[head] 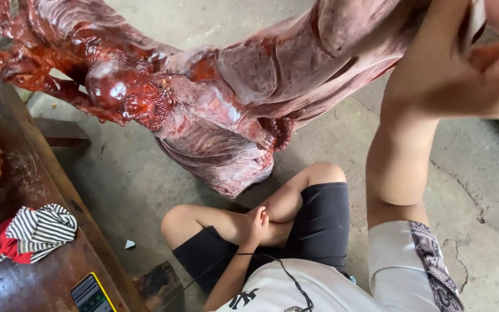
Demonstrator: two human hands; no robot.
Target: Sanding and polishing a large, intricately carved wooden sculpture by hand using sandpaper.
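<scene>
Head view of a seated person working at a large red-lacquered wood carving [226,98], which leans from upper right down to a rounded lower end just above the concrete floor [480,190]. The carving fills the upper half of the frame, its gnarled, glossy branches reaching to the upper left over the edge of a dark wooden desk [36,283].

The right hand [469,63] is raised to the carving's upper right part, with the forearm rising steeply from the white printed sleeve. Its fingers curl against a pale strip at the wood, seemingly a sheet or cloth, though blur keeps the object from being identified; the hand appears closed on it, and the high reach suits pressing on the carving's surface.

The left hand [255,225] rests low between the knees, away from the carving, fingers loosely curled on the leg and holding nothing; it looks idle, perhaps steadying the sitting posture. The legs are folded close under the carving's lower end, which keeps the work within arm's reach.

On the desk at left lie a striped black-and-white cloth [41,228] with red fabric beneath it and, near the bottom edge, a phone with a yellow rim [90,293], both set well apart from the carving
</scene>
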